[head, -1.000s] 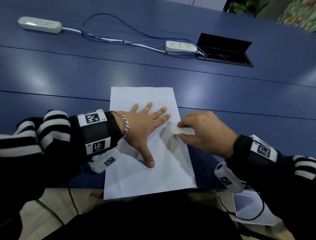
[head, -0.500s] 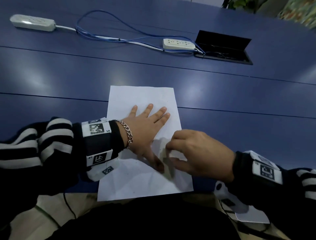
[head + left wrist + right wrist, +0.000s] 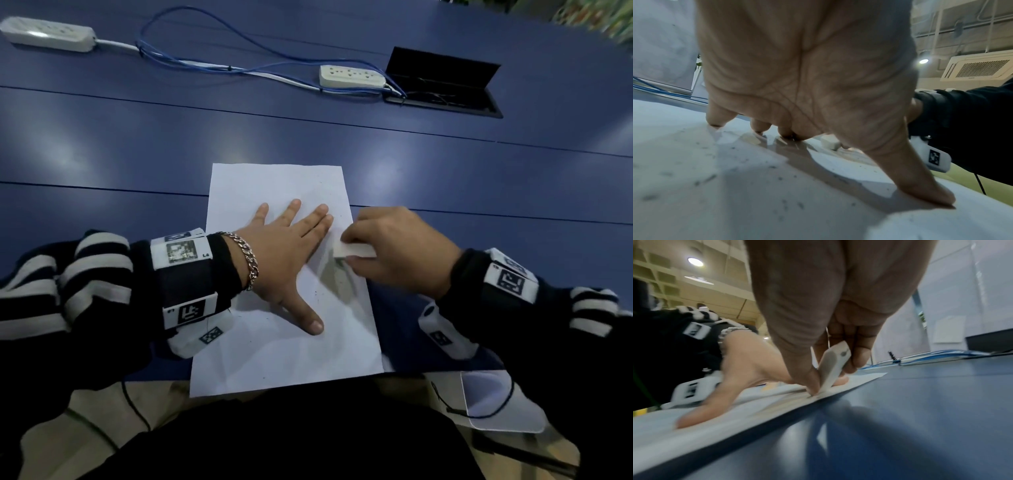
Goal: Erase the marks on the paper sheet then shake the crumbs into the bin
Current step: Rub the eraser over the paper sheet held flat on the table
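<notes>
A white paper sheet (image 3: 274,356) lies on the blue table (image 3: 137,137), its near edge hanging over the table's front. Dark crumbs (image 3: 709,178) are scattered on the sheet (image 3: 735,203). My left hand (image 3: 291,250) lies flat on it with fingers spread, pressing it down; in the left wrist view this hand (image 3: 807,73) touches the paper with fingertips and thumb. My right hand (image 3: 394,253) pinches a white eraser (image 3: 352,251) against the sheet's right edge. The eraser (image 3: 832,368) stands tilted between thumb and fingers, its corner on the sheet (image 3: 735,407).
Two white power strips (image 3: 48,34) (image 3: 352,76) with blue cables (image 3: 212,65) lie at the back of the table. An open black cable hatch (image 3: 442,85) sits at the back right. A white bag-lined bin (image 3: 500,401) is below the table's edge, at my right.
My right hand has slid the eraser back up and to the right along the sheet's right side, after a stroke toward me. The left hand has kept pressing the paper.
</notes>
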Motion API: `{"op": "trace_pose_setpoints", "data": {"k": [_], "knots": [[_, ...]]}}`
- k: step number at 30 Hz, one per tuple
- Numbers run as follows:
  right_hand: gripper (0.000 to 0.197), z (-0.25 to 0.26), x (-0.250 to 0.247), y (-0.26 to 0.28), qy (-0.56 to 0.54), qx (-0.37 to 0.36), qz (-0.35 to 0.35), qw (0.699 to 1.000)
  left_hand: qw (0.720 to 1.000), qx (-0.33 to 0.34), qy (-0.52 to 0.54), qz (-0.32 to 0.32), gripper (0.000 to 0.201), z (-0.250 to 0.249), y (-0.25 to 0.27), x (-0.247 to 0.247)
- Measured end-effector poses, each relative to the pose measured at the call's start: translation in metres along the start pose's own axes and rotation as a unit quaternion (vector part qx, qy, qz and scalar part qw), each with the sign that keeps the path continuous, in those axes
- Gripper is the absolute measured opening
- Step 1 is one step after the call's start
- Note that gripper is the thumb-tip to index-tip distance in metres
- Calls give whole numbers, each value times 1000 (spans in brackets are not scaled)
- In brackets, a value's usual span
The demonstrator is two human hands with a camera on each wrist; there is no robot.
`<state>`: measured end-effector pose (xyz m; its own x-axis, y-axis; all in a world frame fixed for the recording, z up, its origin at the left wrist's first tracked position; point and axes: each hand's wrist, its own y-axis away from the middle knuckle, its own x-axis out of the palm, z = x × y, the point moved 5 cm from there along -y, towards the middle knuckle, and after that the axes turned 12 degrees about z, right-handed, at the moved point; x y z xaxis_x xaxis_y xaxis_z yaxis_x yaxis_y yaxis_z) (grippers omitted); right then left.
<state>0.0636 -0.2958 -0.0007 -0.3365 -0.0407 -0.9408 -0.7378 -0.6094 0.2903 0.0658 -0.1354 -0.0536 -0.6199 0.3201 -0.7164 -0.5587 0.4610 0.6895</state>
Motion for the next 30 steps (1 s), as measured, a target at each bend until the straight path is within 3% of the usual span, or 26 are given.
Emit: {"op": "trace_pose_setpoints", "data": {"k": [2,6,11,16,19,25,30], "knots": [[34,7,7,7,7,-15,-7,1000,1000,1,0,-2,170,0,0,0],[27,46,26,40,-6,-107,78,991,1000,-2,-17,-5,172,-1,2,-2],[25,16,15,42,-40,-60,7,997,999,40,-2,8,174,6,10,1],[23,32,24,52,-73,-82,6,994,998,55,-1,30,176,15,18,7],[21,13,-1,29,-49,-63,-24,997,999,46,13,-17,165,10,14,-1],[29,-5,-6,-11,1,-18,27,999,999,25,16,-14,166,6,4,-2],[26,18,12,15,-5,-92,82,992,1000,7,-14,-6,168,6,0,1]]}}
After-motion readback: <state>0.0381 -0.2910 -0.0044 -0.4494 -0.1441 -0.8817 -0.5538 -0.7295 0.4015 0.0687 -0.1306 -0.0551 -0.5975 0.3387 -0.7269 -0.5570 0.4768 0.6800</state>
